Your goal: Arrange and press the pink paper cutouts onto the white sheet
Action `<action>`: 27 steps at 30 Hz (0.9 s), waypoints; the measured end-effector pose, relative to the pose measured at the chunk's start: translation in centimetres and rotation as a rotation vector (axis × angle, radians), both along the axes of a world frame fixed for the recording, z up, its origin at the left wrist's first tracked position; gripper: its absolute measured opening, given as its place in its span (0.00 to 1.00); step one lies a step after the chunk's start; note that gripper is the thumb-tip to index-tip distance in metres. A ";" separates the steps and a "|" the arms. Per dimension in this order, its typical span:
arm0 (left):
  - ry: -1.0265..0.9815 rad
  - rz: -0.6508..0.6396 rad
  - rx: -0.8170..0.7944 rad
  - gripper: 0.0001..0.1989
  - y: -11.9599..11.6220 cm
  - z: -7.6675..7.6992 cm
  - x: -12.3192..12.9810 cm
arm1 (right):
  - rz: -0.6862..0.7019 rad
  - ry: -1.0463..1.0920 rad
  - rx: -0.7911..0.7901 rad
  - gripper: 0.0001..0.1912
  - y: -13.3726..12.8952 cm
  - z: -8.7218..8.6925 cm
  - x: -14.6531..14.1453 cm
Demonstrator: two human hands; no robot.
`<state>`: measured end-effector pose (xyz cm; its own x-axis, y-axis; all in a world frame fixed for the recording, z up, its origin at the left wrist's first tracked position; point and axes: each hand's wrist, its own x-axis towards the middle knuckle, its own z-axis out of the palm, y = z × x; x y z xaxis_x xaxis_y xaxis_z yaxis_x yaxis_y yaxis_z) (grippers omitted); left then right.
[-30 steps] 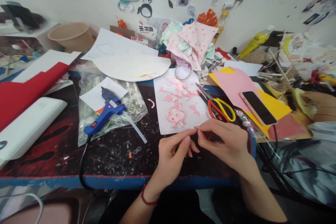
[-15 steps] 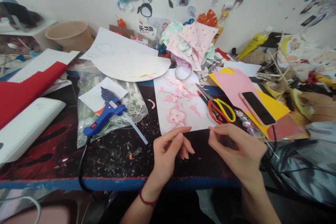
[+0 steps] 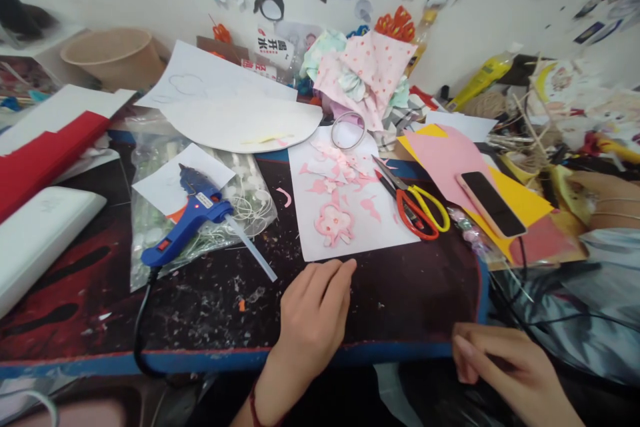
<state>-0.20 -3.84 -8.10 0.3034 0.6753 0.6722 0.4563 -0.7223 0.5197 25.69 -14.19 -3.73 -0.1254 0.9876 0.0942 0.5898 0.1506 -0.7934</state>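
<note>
Table (image 3: 400,307): dark scuffed top, blue edge | left: white slab-like device (image 3: 55,233) | centre-left: clear plastic bag (image 3: 145,220) | beside bag: curved pink scrap (image 3: 285,197) | nearer front: orange scrap (image 3: 242,305) | centre: white sheet (image 3: 310,240) | right: scissors (image 3: 403,185) with red-and-yellow handles, partly over sheet's edge

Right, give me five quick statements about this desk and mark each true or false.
1. The left hand is by the near edge of the white sheet bearing pink cut-outs. True.
2. The right hand grips the scissors. False: the scissors lie apart from it.
3. The glue gun is blue. True.
4. The phone lies face down. False: the phone lies screen up.
5. A clear plastic bag lies beneath the glue gun. True.
</note>
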 end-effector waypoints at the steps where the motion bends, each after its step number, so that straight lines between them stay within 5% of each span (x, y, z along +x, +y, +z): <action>1: 0.038 0.050 0.014 0.17 0.1 -0.2 0.2 | -0.001 0.013 0.032 0.21 0.7 0.1 -0.5; 4: 0.139 0.149 0.059 0.15 0.2 -0.2 0.6 | -0.089 -0.022 0.187 0.05 4.1 -0.2 -2.8; 7: 0.195 0.198 0.086 0.12 0.2 -0.2 0.6 | -0.286 -0.110 0.289 0.11 7.7 -1.6 -5.7; 10: 0.203 0.215 0.091 0.10 0.3 -0.3 0.6 | -0.305 -0.166 0.338 0.11 9.9 -3.2 -7.9; 20: 0.225 0.425 0.050 0.13 0.7 -0.8 1.1 | -0.228 -0.219 0.399 0.17 10.0 -4.4 -7.8; 27: 0.242 0.447 0.030 0.13 0.8 -0.9 1.1 | -0.192 -0.215 0.435 0.16 10.0 -4.3 -7.8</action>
